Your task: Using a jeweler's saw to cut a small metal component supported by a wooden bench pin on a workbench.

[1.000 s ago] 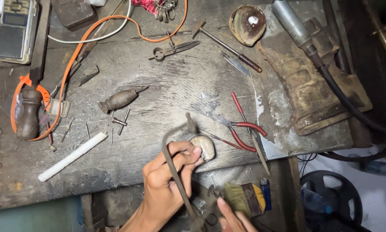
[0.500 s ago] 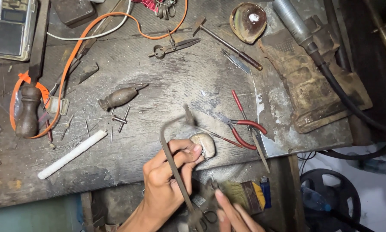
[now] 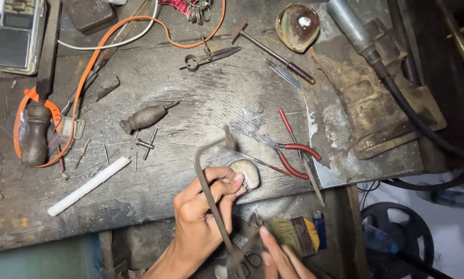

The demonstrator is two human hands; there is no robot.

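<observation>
left hand [image 3: 203,217]: fingers curled and pinched on a small pale stone-like piece [image 3: 246,172], pressing it down at the front edge of the workbench [image 3: 201,103]
right hand [image 3: 281,258]: low in frame, mostly cut off; fingers at the handle end of the jeweller's saw frame [image 3: 211,191]; looks closed round it, but can't tell for sure
saw frame: dark metal bow, runs from the handle up past the left hand; top end sits just above the pale piece
step: sawing into the held piece, judging by the pose
next move calls for: steady clamp from left fingers, straight even strokes, fingertips kept off the blade line
nearby: red-handled pliers [image 3: 294,155] just right of the piece; white stick [image 3: 89,186] to the left; wooden-handled awl [image 3: 144,117] and loose nails further back; brush [image 3: 294,233] below the bench edge
</observation>
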